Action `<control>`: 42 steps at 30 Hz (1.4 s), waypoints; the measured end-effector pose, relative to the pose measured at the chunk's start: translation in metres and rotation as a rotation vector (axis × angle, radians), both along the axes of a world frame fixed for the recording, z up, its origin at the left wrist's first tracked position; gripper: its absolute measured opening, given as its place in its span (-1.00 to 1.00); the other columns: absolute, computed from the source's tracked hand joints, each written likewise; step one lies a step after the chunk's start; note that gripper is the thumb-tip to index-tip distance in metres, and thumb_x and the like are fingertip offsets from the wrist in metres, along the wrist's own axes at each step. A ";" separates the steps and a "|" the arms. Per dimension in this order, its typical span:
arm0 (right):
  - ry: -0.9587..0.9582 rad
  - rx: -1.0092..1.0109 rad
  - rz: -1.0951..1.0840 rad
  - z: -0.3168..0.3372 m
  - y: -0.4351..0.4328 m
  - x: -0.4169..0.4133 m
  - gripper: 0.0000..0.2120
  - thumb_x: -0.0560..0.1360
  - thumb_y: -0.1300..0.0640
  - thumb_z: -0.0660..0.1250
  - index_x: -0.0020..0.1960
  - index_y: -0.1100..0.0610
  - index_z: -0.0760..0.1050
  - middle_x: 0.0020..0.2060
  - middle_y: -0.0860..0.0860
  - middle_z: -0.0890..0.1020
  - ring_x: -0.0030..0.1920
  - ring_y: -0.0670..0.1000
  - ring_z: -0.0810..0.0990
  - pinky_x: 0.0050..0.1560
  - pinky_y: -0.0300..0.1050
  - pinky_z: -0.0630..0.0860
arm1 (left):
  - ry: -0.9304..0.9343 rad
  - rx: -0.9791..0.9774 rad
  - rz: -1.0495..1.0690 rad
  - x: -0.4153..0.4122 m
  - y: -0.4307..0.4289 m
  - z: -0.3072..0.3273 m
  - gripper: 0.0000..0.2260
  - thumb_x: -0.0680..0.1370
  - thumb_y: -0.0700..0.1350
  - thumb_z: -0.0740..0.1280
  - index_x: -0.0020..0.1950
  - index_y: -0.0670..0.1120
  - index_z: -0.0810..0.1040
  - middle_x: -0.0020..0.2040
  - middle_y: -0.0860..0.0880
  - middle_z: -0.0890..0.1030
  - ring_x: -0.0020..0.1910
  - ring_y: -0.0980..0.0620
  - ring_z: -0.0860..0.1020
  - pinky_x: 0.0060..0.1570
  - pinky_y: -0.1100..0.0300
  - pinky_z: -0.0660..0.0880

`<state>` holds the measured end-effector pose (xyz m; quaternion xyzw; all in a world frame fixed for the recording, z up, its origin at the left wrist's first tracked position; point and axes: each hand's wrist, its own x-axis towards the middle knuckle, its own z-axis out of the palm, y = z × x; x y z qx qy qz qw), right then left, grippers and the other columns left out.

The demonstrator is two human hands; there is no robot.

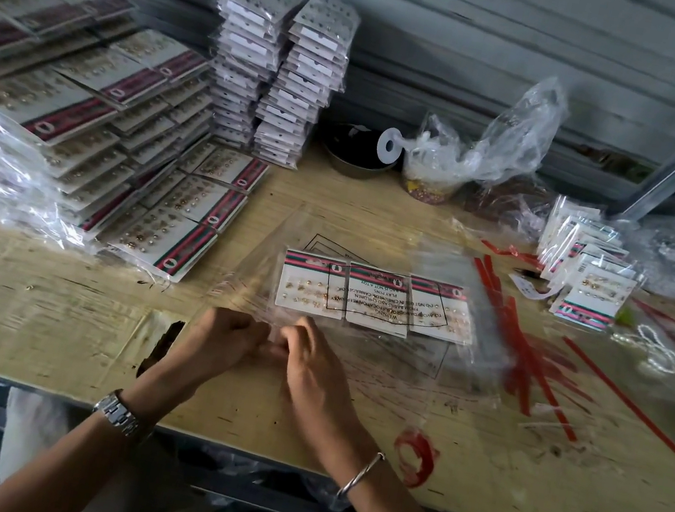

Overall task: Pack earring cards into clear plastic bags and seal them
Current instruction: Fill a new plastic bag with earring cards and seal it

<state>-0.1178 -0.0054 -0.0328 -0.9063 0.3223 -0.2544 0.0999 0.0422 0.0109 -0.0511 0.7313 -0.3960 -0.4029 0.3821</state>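
Observation:
A clear plastic bag [263, 261] with printed warning text lies flat on the wooden table. Inside it sit three white earring cards [377, 300] with red and green bands, side by side. My left hand [218, 341] and my right hand [310, 367] meet at the bag's near edge, fingers curled and pinching the plastic there. The fingertips are partly hidden behind each other. A watch is on my left wrist, a bangle on my right.
Rows of unpacked earring cards [128, 158] cover the left. Two tall stacks of bagged cards [275, 80] stand at the back. Red sealing strips [529, 355] lie scattered to the right, beside more bagged cards [590, 280]. A dark bowl [357, 156] and a crumpled plastic bag [501, 144] sit behind.

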 end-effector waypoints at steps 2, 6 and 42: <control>-0.092 0.104 -0.005 0.000 -0.001 -0.003 -0.76 0.45 0.42 0.23 0.06 0.19 0.42 -0.01 0.06 0.49 -0.07 0.01 0.55 -0.15 -0.10 0.56 | -0.024 -0.020 0.003 0.000 0.003 0.000 -0.71 0.48 -0.02 0.34 -0.29 -0.23 0.53 -0.49 0.05 0.41 -0.50 0.16 0.30 -0.49 0.26 0.22; -0.166 0.182 -0.033 0.001 -0.006 -0.006 -0.87 0.52 0.27 0.37 0.07 0.20 0.55 -0.05 0.00 0.53 -0.06 -0.06 0.52 -0.08 -0.17 0.50 | -0.028 -0.025 0.002 -0.002 0.004 0.000 -0.71 0.48 0.01 0.37 -0.33 -0.16 0.56 -0.50 0.05 0.41 -0.50 0.16 0.28 -0.41 0.21 0.21; -0.069 0.038 -0.023 0.010 -0.002 -0.006 -0.97 0.35 0.26 0.33 -0.22 0.22 0.49 -0.24 0.08 0.51 -0.18 0.04 0.50 -0.18 -0.19 0.44 | -0.139 -0.068 -0.071 -0.013 0.012 0.019 -0.75 0.51 -0.03 0.37 -0.33 -0.09 0.65 -0.38 -0.13 0.57 -0.48 0.18 0.32 -0.47 0.32 0.23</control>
